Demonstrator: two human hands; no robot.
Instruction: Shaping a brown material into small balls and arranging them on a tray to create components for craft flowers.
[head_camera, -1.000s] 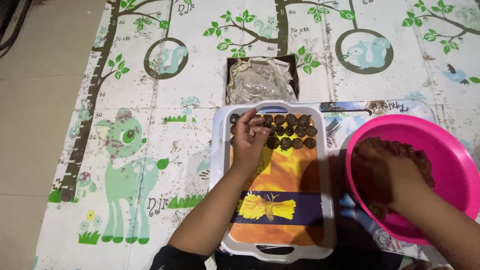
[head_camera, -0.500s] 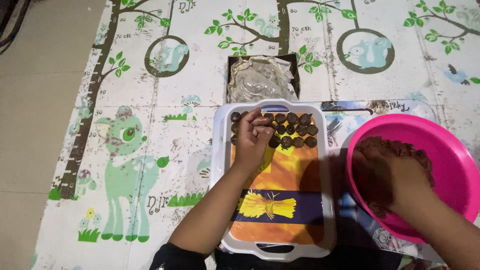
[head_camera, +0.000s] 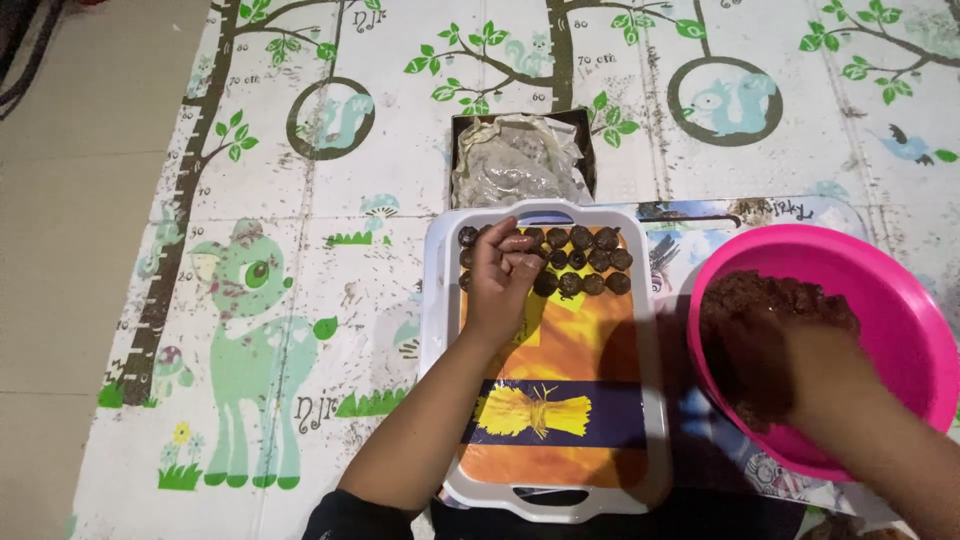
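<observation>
Pink plastic marked the bowl (head_camera: 900, 290), which sat just right of the tray (head_camera: 440, 300) on the floor mat (head_camera: 300, 200). We saw our right hand (head_camera: 800, 350) sunk in the brown dough (head_camera: 770, 300) inside that bowl, coated in it, so we could not tell whether its grip was clenched or released. Our left hand (head_camera: 505, 270) lay over the far end of the tray, fingers (head_camera: 520, 245) curled down onto the rows of balls (head_camera: 585, 260); it touched the left part of those rows, but whether its grip pinched one ball or merely pressed on them we could not tell. The balls were small, dark brown and round, set close together in about three rows across the tray's far end, some hidden under the hand. White rims framed the tray, and its floor showed an orange picture with a dark blue band and a yellow sheaf nearer to us. Beyond the tray, touching its far edge, stood a dark box (head_camera: 520, 155) lined with crumpled, smeared paper. The mat under the tray showed green trees, a deer to the left and squirrels.
</observation>
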